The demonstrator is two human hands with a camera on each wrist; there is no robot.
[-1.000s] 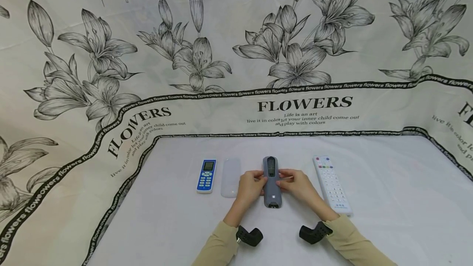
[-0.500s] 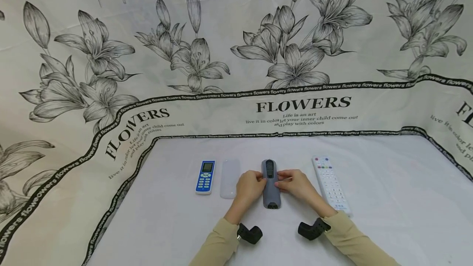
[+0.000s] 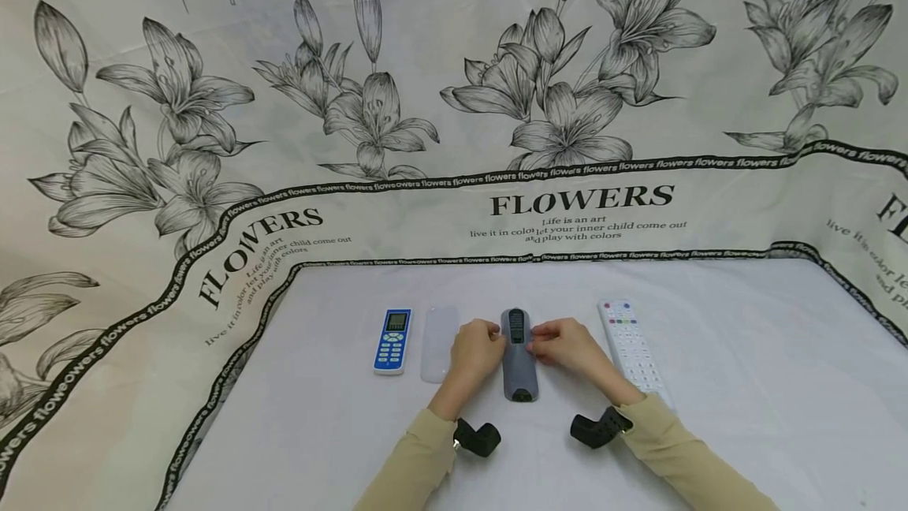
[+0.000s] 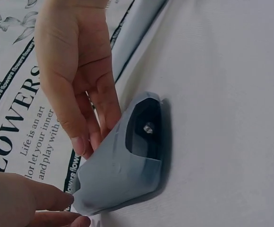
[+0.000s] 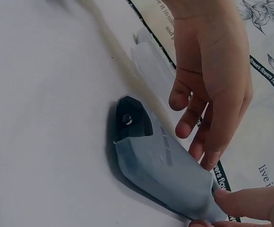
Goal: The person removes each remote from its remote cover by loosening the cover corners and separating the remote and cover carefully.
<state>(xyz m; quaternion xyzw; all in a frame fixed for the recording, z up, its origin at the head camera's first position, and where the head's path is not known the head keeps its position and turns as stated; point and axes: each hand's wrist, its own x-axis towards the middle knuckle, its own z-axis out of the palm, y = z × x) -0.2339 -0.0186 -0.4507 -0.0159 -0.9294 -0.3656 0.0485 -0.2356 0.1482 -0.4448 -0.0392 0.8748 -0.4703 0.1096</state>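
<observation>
A grey remote control (image 3: 521, 373) lies lengthwise on the white cloth, a dark ribbed recess in its upper face. Its near end shows a dark notch with a small clear bulb (image 4: 149, 127). Along the left edge, my left hand (image 3: 477, 353) holds the remote with thumb and fingers near the far half. Opposite it, my right hand (image 3: 571, 347) pinches the right edge, thumb (image 5: 229, 201) at the side and a fingertip low down. Some fingertips are hidden behind the body in the wrist views.
Left of the hands lie a blue and white remote (image 3: 393, 341) and a flat translucent case (image 3: 437, 345). A long white remote (image 3: 631, 345) lies to the right, partly covered by the right forearm. A flower-printed cloth (image 3: 578, 227) rises behind the table.
The grey remote has shifted slightly toward the person, and its far end now appears lower. Both hands stay on its sides; the left thumb has slid a little up the edge.
</observation>
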